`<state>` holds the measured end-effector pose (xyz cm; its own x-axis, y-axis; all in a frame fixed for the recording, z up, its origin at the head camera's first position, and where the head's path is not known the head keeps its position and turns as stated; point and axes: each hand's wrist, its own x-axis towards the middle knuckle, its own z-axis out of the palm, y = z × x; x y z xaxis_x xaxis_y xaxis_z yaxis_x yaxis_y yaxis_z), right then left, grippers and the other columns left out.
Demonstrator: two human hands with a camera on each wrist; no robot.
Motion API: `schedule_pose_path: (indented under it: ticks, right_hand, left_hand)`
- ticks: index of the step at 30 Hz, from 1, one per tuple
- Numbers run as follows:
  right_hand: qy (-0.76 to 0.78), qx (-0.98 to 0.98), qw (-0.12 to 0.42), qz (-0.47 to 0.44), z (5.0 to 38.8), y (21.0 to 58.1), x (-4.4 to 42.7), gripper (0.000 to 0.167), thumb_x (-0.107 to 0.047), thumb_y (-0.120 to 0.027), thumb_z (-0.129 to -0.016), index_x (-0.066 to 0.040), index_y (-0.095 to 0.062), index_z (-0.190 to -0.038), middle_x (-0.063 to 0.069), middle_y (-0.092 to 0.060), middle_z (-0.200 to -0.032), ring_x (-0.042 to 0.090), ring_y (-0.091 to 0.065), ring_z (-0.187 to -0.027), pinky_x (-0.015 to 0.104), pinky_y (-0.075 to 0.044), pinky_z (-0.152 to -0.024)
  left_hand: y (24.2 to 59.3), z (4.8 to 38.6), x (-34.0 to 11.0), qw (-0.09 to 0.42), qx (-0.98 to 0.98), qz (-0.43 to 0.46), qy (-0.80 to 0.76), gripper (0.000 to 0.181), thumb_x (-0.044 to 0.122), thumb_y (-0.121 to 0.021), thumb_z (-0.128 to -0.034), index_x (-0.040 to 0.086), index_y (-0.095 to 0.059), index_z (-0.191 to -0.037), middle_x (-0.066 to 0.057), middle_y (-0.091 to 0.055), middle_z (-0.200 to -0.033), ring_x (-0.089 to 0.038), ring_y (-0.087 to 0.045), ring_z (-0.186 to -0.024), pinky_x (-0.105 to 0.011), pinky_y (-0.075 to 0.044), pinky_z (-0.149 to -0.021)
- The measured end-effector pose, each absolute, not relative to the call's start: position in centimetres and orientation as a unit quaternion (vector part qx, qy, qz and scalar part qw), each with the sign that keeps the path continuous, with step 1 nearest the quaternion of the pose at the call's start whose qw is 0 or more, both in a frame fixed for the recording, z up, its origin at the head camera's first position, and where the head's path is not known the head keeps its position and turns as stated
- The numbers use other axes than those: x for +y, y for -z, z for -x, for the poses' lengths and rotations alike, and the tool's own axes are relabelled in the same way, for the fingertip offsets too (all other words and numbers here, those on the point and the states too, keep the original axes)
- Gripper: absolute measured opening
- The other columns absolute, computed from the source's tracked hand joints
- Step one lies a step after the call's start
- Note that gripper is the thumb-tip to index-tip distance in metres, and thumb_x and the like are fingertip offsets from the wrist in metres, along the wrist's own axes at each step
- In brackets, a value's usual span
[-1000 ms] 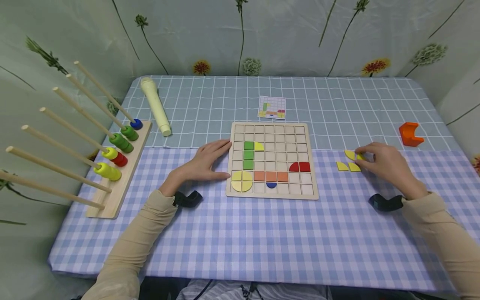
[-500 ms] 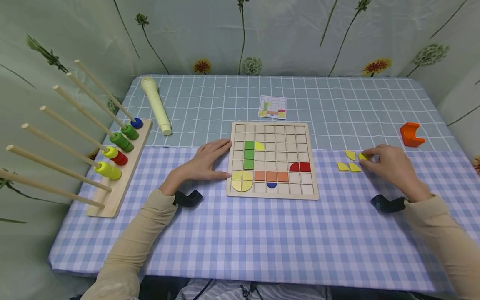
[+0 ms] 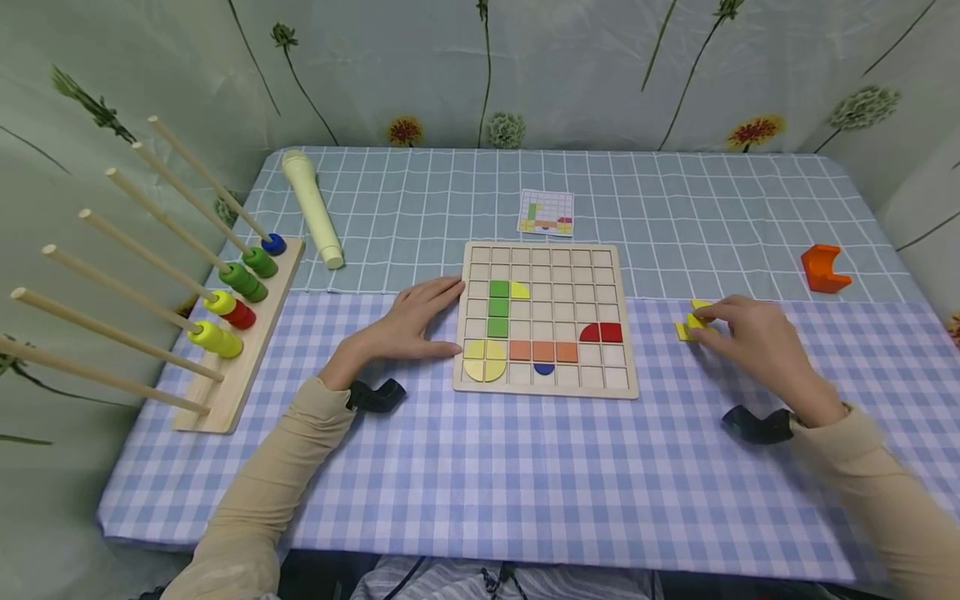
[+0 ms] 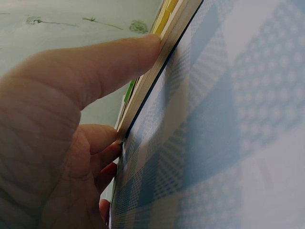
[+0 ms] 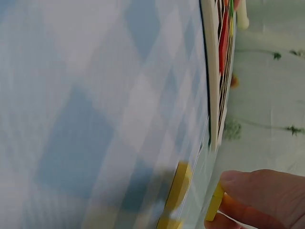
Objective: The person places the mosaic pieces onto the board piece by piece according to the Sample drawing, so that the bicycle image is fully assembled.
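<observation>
In the head view my left hand (image 3: 405, 323) lies at the left edge of a wooden grid board (image 3: 561, 389), its fairly straight thumb and fingertips touching the rim (image 4: 151, 71). Green squares (image 3: 498, 307), yellow pieces (image 3: 484, 361), orange squares (image 3: 543, 352), red pieces (image 3: 611, 332) and a blue half-circle (image 3: 543, 368) lie on the grid. Right of the board, my right hand (image 3: 757, 342) pinches a yellow quarter-circle piece (image 5: 215, 202) between thumb and finger, raised off the cloth. Other yellow pieces (image 5: 178, 187) lie beneath, partly hidden by the hand.
A printed pattern card (image 3: 546, 212) lies behind the board. At left stand a pegged bead rack (image 3: 247, 358) and a pale yellow toy microphone (image 3: 312, 208). An orange U-shaped block (image 3: 823, 268) sits far right. Checked cloth (image 3: 480, 483) covers the table's front.
My right hand first drew a yellow piece slightly right, then came back left over the other yellow pieces with it. My left hand stays at the board.
</observation>
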<state>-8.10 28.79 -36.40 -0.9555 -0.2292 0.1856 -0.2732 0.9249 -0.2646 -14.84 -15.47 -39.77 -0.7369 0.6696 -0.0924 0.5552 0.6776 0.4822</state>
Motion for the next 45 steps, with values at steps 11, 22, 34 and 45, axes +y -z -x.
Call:
schedule_pose_path:
  ticks: [11,22,34,45]
  right_hand:
    - [-0.156,-0.974,0.063,-0.155,6.7,36.1,25.7,0.024,-0.009,-0.076,-0.073,0.001,-0.073,-0.095,0.018,-0.070,-0.087,0.034,-0.062,-0.083,0.047,-0.050,-0.072]
    - [-0.180,-0.960,0.074,-0.204,5.9,36.3,23.2,0.023,-0.008,-0.078,-0.071,-0.003,-0.074,-0.093,0.011,-0.070,-0.088,0.021,-0.062,-0.075,0.031,-0.046,-0.061]
    - [-0.182,-0.952,0.062,-0.238,5.3,36.7,20.9,0.023,-0.012,-0.079,-0.071,-0.005,-0.074,-0.093,0.008,-0.070,-0.088,0.023,-0.064,-0.083,0.038,-0.052,-0.069]
    - [-0.177,-0.947,0.036,-0.265,5.0,37.5,19.2,0.022,-0.014,-0.077,-0.072,-0.005,-0.075,-0.092,0.006,-0.071,-0.090,0.021,-0.064,-0.086,0.037,-0.053,-0.075]
  left_hand:
    - [39.7,14.9,-15.4,0.132,0.906,-0.338,-0.217,0.093,0.043,-0.067,-0.0798,0.009,-0.018,-0.151,-0.010,-0.017,-0.158,-0.029,-0.014,-0.146,-0.053,-0.012,-0.113]
    - [39.8,14.9,-15.4,0.131,0.905,-0.339,-0.222,0.092,0.042,-0.068,-0.0798,0.008,-0.019,-0.151,-0.011,-0.018,-0.158,-0.029,-0.014,-0.146,-0.053,-0.012,-0.113]
    - [39.8,14.9,-15.4,0.127,0.905,-0.340,-0.220,0.092,0.043,-0.067,-0.0798,0.008,-0.019,-0.151,-0.010,-0.018,-0.158,-0.029,-0.015,-0.146,-0.053,-0.012,-0.113]
    - [39.8,14.9,-15.4,0.130,0.906,-0.339,-0.217,0.093,0.043,-0.068,-0.0799,0.009,-0.018,-0.151,-0.010,-0.017,-0.158,-0.029,-0.014,-0.146,-0.053,-0.012,-0.113]
